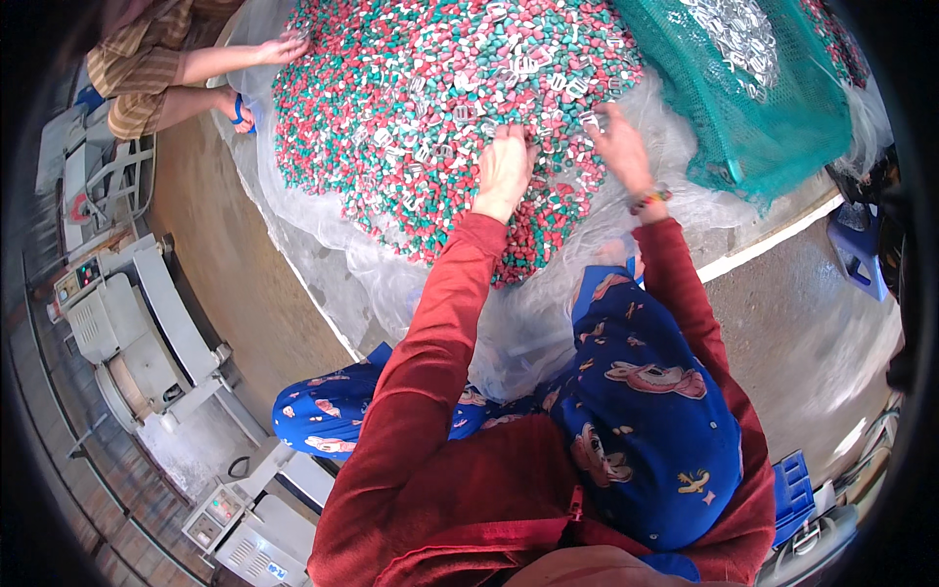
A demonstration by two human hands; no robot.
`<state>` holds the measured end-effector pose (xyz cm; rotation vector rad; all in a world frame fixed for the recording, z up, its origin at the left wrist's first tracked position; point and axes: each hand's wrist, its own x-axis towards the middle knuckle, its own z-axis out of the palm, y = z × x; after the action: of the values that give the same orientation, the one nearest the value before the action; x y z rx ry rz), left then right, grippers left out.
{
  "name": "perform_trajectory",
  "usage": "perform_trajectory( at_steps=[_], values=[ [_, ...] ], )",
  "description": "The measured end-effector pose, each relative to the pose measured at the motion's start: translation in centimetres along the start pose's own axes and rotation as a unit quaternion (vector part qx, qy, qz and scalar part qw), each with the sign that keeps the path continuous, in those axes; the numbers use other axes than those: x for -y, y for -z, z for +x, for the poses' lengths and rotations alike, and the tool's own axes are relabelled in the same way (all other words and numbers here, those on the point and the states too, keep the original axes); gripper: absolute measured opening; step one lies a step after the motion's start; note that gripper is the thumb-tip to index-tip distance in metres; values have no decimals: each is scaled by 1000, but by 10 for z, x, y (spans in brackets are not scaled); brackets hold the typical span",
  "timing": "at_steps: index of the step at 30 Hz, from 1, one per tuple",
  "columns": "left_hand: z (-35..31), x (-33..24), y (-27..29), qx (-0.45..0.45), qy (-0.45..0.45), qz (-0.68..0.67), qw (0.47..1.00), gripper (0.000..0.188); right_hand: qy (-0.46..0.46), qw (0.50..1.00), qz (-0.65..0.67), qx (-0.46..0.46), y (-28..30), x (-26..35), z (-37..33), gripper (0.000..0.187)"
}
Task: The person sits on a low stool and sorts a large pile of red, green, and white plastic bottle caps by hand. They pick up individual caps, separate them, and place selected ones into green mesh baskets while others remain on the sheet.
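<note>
A broad heap of small red, green and white chips (381,127) lies before me, with silver metal slide buckles (526,67) scattered through it. My left hand (504,168) reaches into the near middle of the heap. Its fingers are bent down and drawn together at the chips; whatever they grip is hidden. To its right, my right hand (624,149) is at the heap's right edge. A silver slide buckle (591,119) shows at its fingertips, which appear closed on it.
Green mesh netting (773,147) holding a pile of silver buckles (734,44) lies at the far right. Thin white netting (367,279) spreads under the heap. At far left a co-worker's hand (284,47) touches the chips. Grey machines (127,333) stand left; a blue stool (859,252) stands right.
</note>
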<state>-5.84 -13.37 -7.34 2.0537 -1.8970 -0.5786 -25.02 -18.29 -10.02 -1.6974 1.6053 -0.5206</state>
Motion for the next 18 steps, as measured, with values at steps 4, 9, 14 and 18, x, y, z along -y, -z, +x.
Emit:
perform_trajectory(
  at_steps=[4, 9, 14, 18],
  values=[
    [-12, 6, -18, 48, 9, 28, 998, 19, 23, 994, -105, 26, -26, 1, -6, 25],
    [-42, 31, -1, 73, 2, -59, 996, 17, 70, 989, 17, 128, -28, 4, -42, 29],
    [-55, 40, 30, 95, 98, -264, 955, 20, -175, 844, 456, 222, 12, 8, -57, 43],
    [-53, 30, 49, 166, 148, -719, 658, 20, -152, 747, 615, 199, 43, 12, -60, 40]
  ],
)
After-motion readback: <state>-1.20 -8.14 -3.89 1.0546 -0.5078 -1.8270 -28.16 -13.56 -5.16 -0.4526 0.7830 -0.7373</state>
